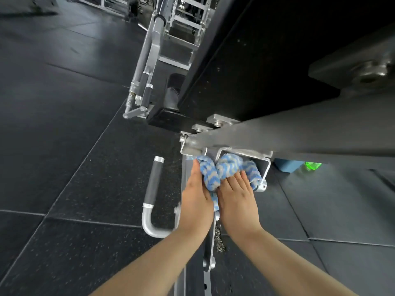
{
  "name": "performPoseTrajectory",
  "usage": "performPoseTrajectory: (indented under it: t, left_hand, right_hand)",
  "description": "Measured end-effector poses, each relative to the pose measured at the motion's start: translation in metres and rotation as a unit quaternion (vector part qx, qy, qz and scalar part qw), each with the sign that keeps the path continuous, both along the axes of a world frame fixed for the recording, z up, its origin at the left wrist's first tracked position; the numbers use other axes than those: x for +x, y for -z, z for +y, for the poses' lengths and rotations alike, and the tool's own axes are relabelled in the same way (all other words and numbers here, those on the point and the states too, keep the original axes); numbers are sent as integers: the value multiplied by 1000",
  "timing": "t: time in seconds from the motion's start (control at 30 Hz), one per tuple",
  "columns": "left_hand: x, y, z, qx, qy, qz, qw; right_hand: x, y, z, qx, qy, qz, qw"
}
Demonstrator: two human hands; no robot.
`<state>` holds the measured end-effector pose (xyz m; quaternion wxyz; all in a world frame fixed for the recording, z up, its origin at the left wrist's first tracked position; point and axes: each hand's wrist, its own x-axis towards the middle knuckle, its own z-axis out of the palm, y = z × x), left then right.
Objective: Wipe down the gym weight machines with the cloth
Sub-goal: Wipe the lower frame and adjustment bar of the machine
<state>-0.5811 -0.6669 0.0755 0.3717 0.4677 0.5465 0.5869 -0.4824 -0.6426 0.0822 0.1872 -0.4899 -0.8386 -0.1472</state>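
Pressing crumpled blue-and-grey striped cloth [224, 169] into silver metal bracket [241, 153] beneath grey steel beam [299, 133], left hand [195, 199] and right hand [237, 199] flat-fingered, neither grip clenched, probably spreading pressure into corners.

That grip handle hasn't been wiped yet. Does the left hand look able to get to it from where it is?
Probably yes. The black grip handle stands just left of the left hand with only open floor between them, though that hand is pressing the cloth against the bracket.
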Motion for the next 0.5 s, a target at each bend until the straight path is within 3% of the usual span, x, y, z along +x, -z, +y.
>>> performPoseTrajectory:
  t: [0.13, 0.23, 0.3, 0.4, 0.5]
  left_hand:
    - [0, 5, -14, 27, -24, 28, 999]
    - [7, 9, -28, 40, 1, 55, 998]
    - [16, 5, -36, 70, 16, 132, 989]
    - [24, -16, -26, 133, 0, 220, 966]
    - [22, -44, 7, 63, -11, 262, 963]
  right_hand:
    - [13, 11, -10, -12, -19, 15, 1000]
    - [20, 18, -30, -17, 42, 86, 995]
    - [20, 16, -40, -18, 82, 147, 986]
    - [18, -9, -33, -51, 126, 374, 917]
    - [29, -38, 4, -105, 160, 410, 892]
